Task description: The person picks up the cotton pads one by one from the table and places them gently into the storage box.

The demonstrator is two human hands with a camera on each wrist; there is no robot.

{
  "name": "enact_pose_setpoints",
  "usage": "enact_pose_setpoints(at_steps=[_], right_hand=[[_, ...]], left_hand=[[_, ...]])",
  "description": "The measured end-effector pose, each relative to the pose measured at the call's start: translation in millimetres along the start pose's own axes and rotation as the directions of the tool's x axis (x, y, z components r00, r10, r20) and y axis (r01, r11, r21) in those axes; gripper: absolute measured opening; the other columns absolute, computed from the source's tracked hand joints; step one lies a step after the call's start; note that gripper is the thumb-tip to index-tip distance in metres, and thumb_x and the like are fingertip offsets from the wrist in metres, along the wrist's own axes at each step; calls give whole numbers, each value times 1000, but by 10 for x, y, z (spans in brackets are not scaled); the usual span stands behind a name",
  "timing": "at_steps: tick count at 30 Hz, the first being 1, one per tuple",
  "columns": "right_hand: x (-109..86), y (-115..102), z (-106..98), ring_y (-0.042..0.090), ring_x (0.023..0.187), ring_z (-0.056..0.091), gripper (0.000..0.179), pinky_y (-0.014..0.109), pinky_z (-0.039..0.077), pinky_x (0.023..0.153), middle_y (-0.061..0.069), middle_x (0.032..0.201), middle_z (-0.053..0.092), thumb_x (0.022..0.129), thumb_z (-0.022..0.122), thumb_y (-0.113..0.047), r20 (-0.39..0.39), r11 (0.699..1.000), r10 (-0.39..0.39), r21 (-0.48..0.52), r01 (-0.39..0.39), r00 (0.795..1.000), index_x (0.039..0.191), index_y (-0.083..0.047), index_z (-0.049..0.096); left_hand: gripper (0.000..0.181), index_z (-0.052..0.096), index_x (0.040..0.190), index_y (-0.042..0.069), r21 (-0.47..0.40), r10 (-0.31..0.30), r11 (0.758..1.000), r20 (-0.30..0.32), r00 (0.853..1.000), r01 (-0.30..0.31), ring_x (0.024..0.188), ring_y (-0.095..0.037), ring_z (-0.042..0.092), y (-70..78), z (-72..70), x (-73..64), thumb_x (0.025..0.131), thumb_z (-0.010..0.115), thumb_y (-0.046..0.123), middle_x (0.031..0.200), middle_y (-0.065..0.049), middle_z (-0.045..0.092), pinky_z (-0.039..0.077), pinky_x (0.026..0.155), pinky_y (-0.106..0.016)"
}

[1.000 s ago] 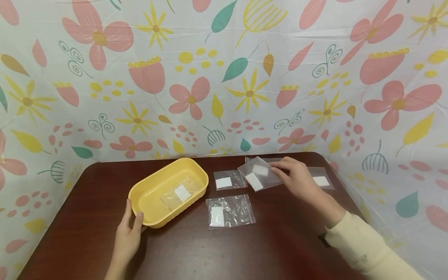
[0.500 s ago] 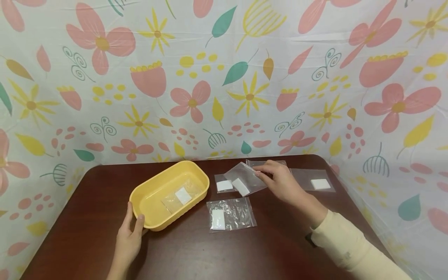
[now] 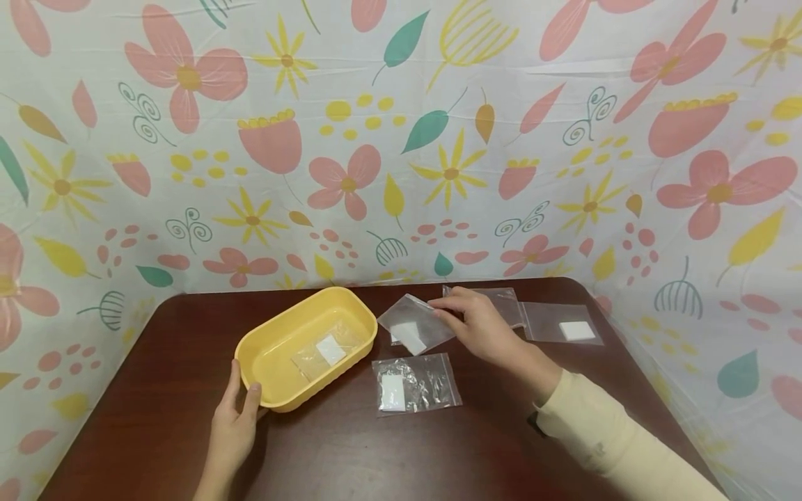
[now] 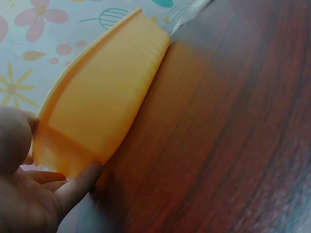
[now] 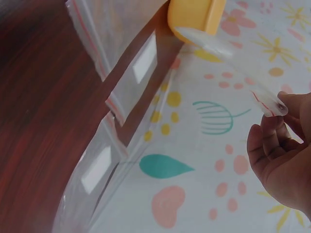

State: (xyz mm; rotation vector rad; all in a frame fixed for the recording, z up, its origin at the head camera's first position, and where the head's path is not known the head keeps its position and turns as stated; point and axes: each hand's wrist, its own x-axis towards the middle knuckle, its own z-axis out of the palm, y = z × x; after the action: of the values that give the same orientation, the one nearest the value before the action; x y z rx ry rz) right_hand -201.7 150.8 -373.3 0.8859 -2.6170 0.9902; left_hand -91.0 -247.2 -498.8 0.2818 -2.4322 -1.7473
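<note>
My left hand [image 3: 234, 428] grips the near left corner of a yellow plastic tray [image 3: 266, 369], thumb at the rim. In the left wrist view its fingers reach along the tray's outer wall [image 4: 102, 87]. Inside the tray lies a clear zip bag [image 3: 303, 362] with a white card-like piece in it. Off the tray's right end, my right hand [image 3: 482, 327] pinches the corner of another zip bag [image 3: 432, 325], which holds a white piece and hangs tilted. In the right wrist view that raised bag [image 5: 233, 58] shows a red seal line near the fingertips.
Several more clear bags lie on the dark wooden table [image 3: 351, 452]: one in front [image 3: 429, 383], one at the back [image 3: 501, 303], one at the right [image 3: 557, 316]. The raised bag covers most of another. A flower-patterned cloth [image 3: 351, 104] stands behind and beside the table.
My right hand has carried the pinched bag leftward, from over the back bag to beside the tray, uncovering the back and right bags. My left hand keeps its grip on the tray.
</note>
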Motion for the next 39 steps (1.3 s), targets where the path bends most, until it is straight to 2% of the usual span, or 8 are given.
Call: enact_pose_setpoints(at_steps=[9,17,25,34,39], right_hand=[[81,-109,123,11,71,47,20,24,45,56,-8,81,56,96,70,-10,54,1000,9,10,-9,998,115,-7,77],[130,-203,215,10,72,49,20,24,49,58,-7,87,58,98,69,-13,98,1000,7,-6,-6,995,116,-9,77],[184,-246,307,9,70,50,18,22,49,56,-5,86,59,96,70,-10,85,998,-49,30,46,995,112,-9,78],[219,-300,370,8,70,50,19,22,49,58,-7,85,58,96,71,-11,95,999,-50,25,47,994,113,-10,78],[233,-321,400,9,71,51,20,22,49,58,-5,86,60,94,72,-10,92,998,-65,17,63,994,113,-9,78]], left_hand=[[66,6,162,17,15,6,1000,0,1000,-6,124,-34,48,8,-19,-8,110,44,29,165,-16,8,58,85,-26],[65,9,162,19,-10,-4,1000,-14,1000,4,126,-33,48,-37,5,16,109,45,28,165,-13,10,58,84,-25],[65,9,162,21,-1,5,1000,-16,1000,-5,127,-33,47,-58,15,22,109,46,29,165,-12,9,58,85,-27],[65,9,162,20,-20,6,1000,-7,1000,-6,133,-35,40,-55,14,19,109,45,29,166,-10,8,58,86,-28],[65,8,162,20,-15,1,1000,-6,1000,-1,132,-34,41,-47,9,16,109,45,29,166,-9,7,57,86,-28]])
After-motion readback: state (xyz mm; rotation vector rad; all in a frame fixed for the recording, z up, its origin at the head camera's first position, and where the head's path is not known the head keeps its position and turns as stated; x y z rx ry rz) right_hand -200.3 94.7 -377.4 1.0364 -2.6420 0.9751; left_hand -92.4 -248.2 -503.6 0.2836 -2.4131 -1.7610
